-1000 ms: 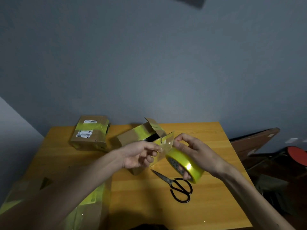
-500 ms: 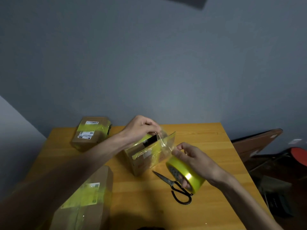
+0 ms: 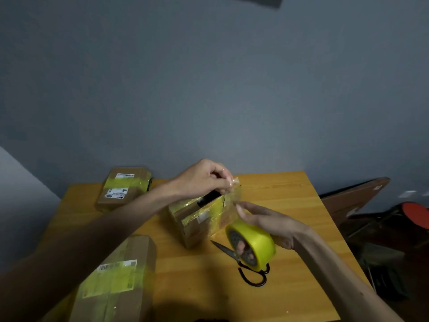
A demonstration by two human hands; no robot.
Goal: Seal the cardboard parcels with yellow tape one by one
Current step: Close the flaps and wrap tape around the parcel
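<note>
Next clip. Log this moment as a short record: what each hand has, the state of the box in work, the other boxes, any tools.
left hand: pinches the tape strip above the middle box
right hand: holds the tape roll, a finger through its core
middle box: top not yet shut, dark gap showing
other boxes: far box and near box, both banded with yellow tape
scissors: lying on the table, partly behind the roll

Wooden tabletop [image 3: 290,205], yellow-orange. Black-handled scissors [image 3: 223,247] lying flat on it, right of centre, blades pointing left. Grey wall [image 3: 209,89] behind. Brown board [image 3: 352,198] leaning at right; red round object [image 3: 417,214] beside it, cut off by the frame edge.
</note>
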